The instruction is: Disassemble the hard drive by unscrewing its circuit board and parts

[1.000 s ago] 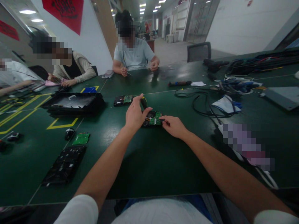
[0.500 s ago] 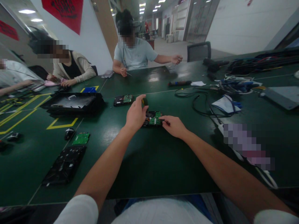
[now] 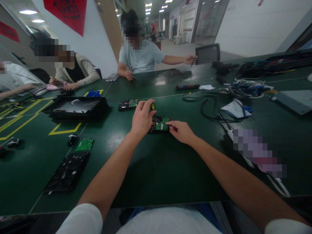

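Note:
A hard drive [image 3: 159, 127] with a green circuit board lies on the table in front of me. Over its left end, my left hand [image 3: 141, 119] curls its thumb and fingers around the black and yellow handle of a screwdriver [image 3: 152, 106]; the shaft is mostly hidden. At the drive's right end my right hand [image 3: 182, 131] is closed, its index fingertip on the board's edge and its thumb below. A dark patch shows between those fingers, too small to name.
Another drive [image 3: 128, 104] lies beyond my left hand. To the left are a black tray [image 3: 76, 107], a loose green board [image 3: 84, 145] and a black drive casing [image 3: 67, 173]. Cables [image 3: 214, 112] and a white and blue cloth [image 3: 236, 109] lie right. People sit across the table.
My left fingers have shifted slightly around the screwdriver, and more of its yellow handle shows. My right hand stays put. The person opposite has stretched an arm farther to the right.

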A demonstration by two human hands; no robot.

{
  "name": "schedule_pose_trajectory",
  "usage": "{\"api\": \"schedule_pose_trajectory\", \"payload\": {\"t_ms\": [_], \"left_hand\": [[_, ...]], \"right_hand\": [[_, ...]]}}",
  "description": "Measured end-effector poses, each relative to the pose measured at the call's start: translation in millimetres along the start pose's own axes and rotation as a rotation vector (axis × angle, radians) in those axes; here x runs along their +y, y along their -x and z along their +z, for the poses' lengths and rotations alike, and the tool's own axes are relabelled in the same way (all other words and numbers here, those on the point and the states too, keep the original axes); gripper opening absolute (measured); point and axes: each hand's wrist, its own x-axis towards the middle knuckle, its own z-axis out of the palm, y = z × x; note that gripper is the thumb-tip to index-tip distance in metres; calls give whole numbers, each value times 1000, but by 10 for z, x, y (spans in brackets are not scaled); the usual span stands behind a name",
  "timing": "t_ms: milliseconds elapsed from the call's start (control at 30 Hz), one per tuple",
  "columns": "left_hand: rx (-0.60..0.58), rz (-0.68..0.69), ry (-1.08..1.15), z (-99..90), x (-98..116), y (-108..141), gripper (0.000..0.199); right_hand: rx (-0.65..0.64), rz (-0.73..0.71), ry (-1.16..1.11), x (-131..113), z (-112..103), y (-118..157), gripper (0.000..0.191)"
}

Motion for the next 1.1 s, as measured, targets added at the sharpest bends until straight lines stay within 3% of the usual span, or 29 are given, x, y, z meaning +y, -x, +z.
{"api": "schedule_pose_trajectory", "payload": {"t_ms": [300,467,800,1100], "left_hand": [[-14,-46,17,30,-29,19,45],[47,-39,59,82,-84,22,54],[122,125,-43,60,-83,20,37],[95,52,-46,91,-142,30,45]], "right_hand": [[-19,29,-7,-30,-20,-1,38],[3,10,-2,7,17,-11,38],[-3,-3,-5,-10,-5,-3,39],[-1,17,-3,-10,3,-2,36]]}}
